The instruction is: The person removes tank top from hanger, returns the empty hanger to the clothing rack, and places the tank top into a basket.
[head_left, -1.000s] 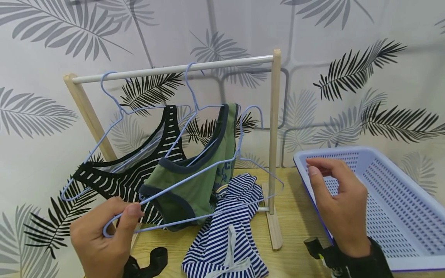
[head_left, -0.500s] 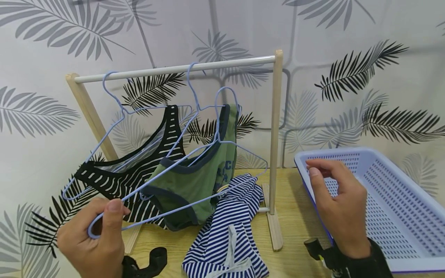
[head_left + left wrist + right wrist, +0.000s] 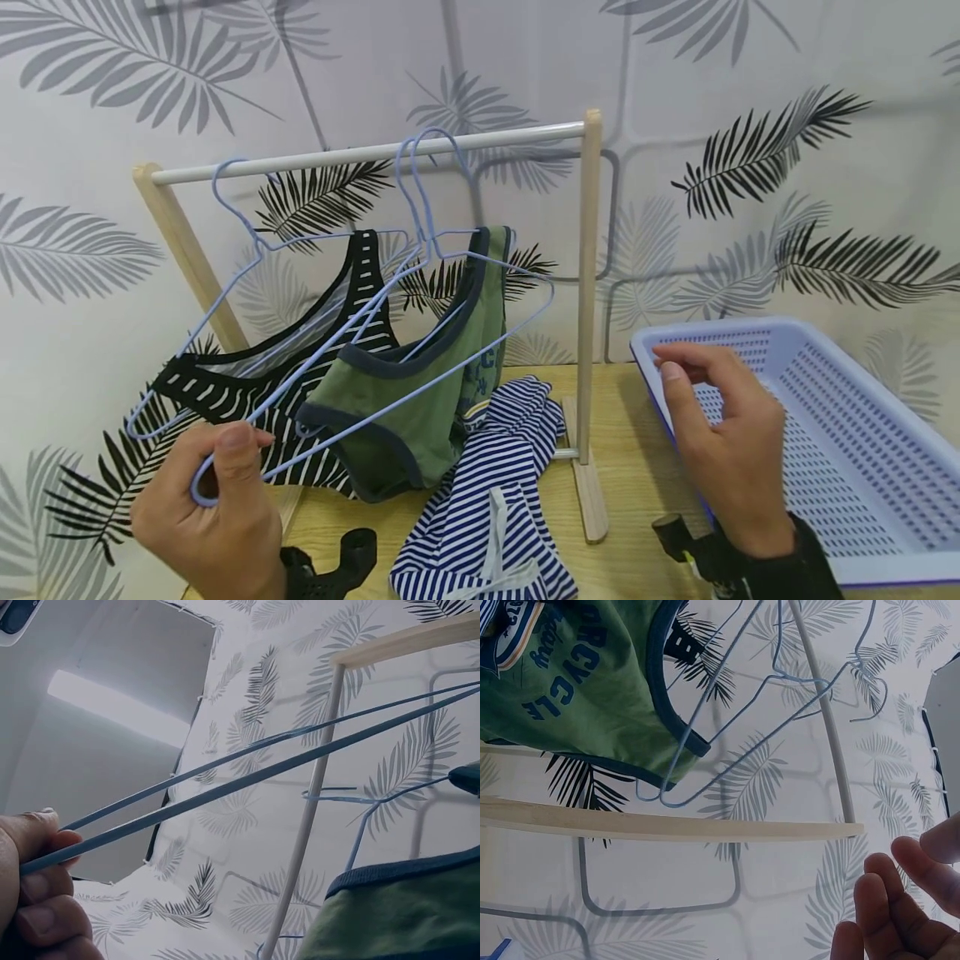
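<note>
My left hand point(image 3: 210, 508) pinches one end of a bare blue wire clothes hanger point(image 3: 202, 796) between thumb and fingers. The hanger slants up to the right, its hook overlapping the rack's white rod point(image 3: 517, 135) in the head view. Behind it, a green tank top point(image 3: 442, 454) with navy trim hangs from the rod on a second blue hanger. Further left on the rod, a black-and-white striped top point(image 3: 255, 387) hangs on another one. Beside the basket's left rim, my right hand point(image 3: 727, 450) holds nothing, fingers loosely bent and thumb apart.
A lilac perforated basket point(image 3: 862, 500) stands on the wooden table point(image 3: 630, 492) at the right. A blue-and-white striped garment point(image 3: 480, 508) with a pale drawstring lies below the rack. The rack's right wooden post point(image 3: 591, 292) rises between rack and basket.
The held hanger has swung left and up, its hook rising from beside the right post to the rod near the green tank top's hanger. My left hand moved slightly left; the right stayed.
</note>
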`<action>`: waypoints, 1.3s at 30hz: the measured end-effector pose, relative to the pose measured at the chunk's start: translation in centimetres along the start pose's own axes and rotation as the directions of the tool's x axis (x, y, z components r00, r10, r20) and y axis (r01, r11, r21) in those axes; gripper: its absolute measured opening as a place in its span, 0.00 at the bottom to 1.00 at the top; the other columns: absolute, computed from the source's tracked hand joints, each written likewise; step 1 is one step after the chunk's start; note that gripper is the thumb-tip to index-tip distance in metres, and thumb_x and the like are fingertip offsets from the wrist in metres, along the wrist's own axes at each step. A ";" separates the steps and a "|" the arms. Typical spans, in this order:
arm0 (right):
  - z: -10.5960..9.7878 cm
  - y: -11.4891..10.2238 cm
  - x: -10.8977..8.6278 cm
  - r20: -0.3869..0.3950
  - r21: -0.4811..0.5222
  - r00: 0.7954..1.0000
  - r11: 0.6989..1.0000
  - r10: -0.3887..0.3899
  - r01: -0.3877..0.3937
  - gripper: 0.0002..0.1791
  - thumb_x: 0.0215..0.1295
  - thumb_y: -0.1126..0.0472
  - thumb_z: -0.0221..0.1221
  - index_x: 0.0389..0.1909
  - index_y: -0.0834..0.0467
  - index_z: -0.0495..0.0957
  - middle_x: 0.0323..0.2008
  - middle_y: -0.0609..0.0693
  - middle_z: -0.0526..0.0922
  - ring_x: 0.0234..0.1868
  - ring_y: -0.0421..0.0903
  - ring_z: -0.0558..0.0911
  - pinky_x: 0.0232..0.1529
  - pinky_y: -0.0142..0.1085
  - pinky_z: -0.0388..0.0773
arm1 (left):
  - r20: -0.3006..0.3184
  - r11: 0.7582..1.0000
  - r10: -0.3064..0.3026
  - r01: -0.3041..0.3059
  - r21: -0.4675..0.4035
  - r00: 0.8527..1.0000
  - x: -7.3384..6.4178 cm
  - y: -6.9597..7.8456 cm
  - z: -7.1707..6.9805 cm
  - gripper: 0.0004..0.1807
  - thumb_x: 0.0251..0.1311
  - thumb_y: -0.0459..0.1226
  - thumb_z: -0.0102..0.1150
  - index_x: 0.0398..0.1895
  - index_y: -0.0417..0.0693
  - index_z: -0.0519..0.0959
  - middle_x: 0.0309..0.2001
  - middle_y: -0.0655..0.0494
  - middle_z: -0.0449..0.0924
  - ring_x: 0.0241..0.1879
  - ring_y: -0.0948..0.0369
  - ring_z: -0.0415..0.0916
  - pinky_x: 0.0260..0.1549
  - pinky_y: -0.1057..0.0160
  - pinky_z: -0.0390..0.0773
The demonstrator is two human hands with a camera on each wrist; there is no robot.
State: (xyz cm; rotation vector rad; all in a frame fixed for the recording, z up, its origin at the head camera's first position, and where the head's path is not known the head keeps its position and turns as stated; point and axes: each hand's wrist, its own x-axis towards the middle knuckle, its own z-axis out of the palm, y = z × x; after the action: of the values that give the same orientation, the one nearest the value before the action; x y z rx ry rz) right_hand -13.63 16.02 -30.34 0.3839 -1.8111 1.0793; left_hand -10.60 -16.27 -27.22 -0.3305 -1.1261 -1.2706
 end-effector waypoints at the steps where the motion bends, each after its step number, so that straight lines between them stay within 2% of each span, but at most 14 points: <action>1: 0.0 0.0 0.0 -0.002 0.002 1.000 1.000 -0.002 0.002 0.10 0.62 0.73 0.57 0.43 0.65 0.82 0.37 0.55 0.83 0.39 0.34 0.76 0.43 0.26 0.68 | 0.001 1.000 0.000 0.000 0.014 1.000 -0.1 0.0 0.0 0.21 0.55 0.31 0.65 0.12 0.21 0.72 0.15 0.58 0.76 0.12 0.72 0.56 0.14 0.75 0.51; 5: 0.0 -0.2 0.2 -0.009 -0.001 1.000 1.000 -0.013 0.013 0.10 0.61 0.74 0.57 0.42 0.65 0.82 0.37 0.55 0.83 0.39 0.34 0.76 0.43 0.25 0.68 | 0.023 0.999 0.018 -0.019 0.046 1.000 -0.4 -0.3 0.4 0.23 0.58 0.34 0.65 0.14 0.22 0.72 0.17 0.57 0.77 0.13 0.72 0.56 0.15 0.75 0.52; 10: 0.0 -0.6 0.2 -0.017 0.007 1.000 1.000 -0.014 0.014 0.10 0.61 0.74 0.57 0.42 0.66 0.82 0.37 0.56 0.83 0.39 0.34 0.76 0.43 0.25 0.68 | 0.087 0.992 0.039 -0.048 0.113 0.995 -1.0 -0.7 1.0 0.23 0.60 0.36 0.63 0.15 0.24 0.75 0.16 0.56 0.74 0.13 0.71 0.55 0.16 0.74 0.53; 13: 0.3 -0.4 -0.2 -0.018 0.012 1.000 1.000 -0.008 0.008 0.11 0.61 0.74 0.57 0.42 0.64 0.83 0.37 0.55 0.83 0.39 0.34 0.76 0.43 0.25 0.68 | 0.125 0.984 0.045 -0.066 0.163 0.991 -1.3 -0.8 1.2 0.23 0.61 0.38 0.63 0.15 0.27 0.76 0.15 0.53 0.74 0.15 0.71 0.61 0.18 0.74 0.59; 17: 0.5 0.3 -0.7 -0.003 0.016 1.000 1.000 0.004 -0.004 0.12 0.61 0.73 0.58 0.43 0.62 0.83 0.37 0.52 0.83 0.38 0.35 0.77 0.42 0.26 0.69 | 0.145 0.978 0.053 -0.081 0.193 0.988 -1.2 -0.8 1.3 0.23 0.62 0.39 0.63 0.16 0.27 0.77 0.17 0.49 0.77 0.21 0.70 0.71 0.25 0.74 0.67; 25: 0.4 0.6 -0.8 0.001 0.025 1.000 1.000 -0.002 0.002 0.12 0.61 0.73 0.58 0.43 0.61 0.83 0.37 0.51 0.83 0.37 0.37 0.77 0.41 0.26 0.69 | 0.135 0.961 0.058 -0.092 0.260 0.989 0.0 -0.3 2.2 0.19 0.63 0.35 0.60 0.17 0.28 0.78 0.19 0.46 0.78 0.22 0.71 0.72 0.27 0.71 0.67; 32: 0.2 0.4 -0.6 -0.005 0.025 1.000 0.999 -0.026 0.026 0.12 0.59 0.75 0.59 0.42 0.63 0.83 0.36 0.53 0.83 0.37 0.36 0.77 0.41 0.25 0.69 | 0.226 0.938 0.087 -0.156 0.309 0.970 1.5 0.1 3.5 0.19 0.64 0.38 0.59 0.20 0.30 0.80 0.20 0.41 0.79 0.23 0.72 0.69 0.26 0.73 0.64; 39: 0.2 0.3 -0.3 0.000 0.035 0.998 0.998 -0.058 0.058 0.12 0.58 0.75 0.59 0.42 0.64 0.83 0.35 0.52 0.83 0.37 0.36 0.76 0.41 0.26 0.69 | 0.276 0.934 0.100 -0.186 0.304 0.956 2.4 0.1 4.9 0.16 0.63 0.37 0.61 0.24 0.31 0.82 0.22 0.43 0.80 0.22 0.70 0.67 0.25 0.73 0.62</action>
State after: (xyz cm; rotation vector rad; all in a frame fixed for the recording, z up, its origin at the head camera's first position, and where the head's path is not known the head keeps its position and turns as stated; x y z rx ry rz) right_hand -13.78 16.02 -30.79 0.4551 -1.7729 1.0712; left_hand -13.16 -14.03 -23.00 -0.3263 -1.4832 -0.9070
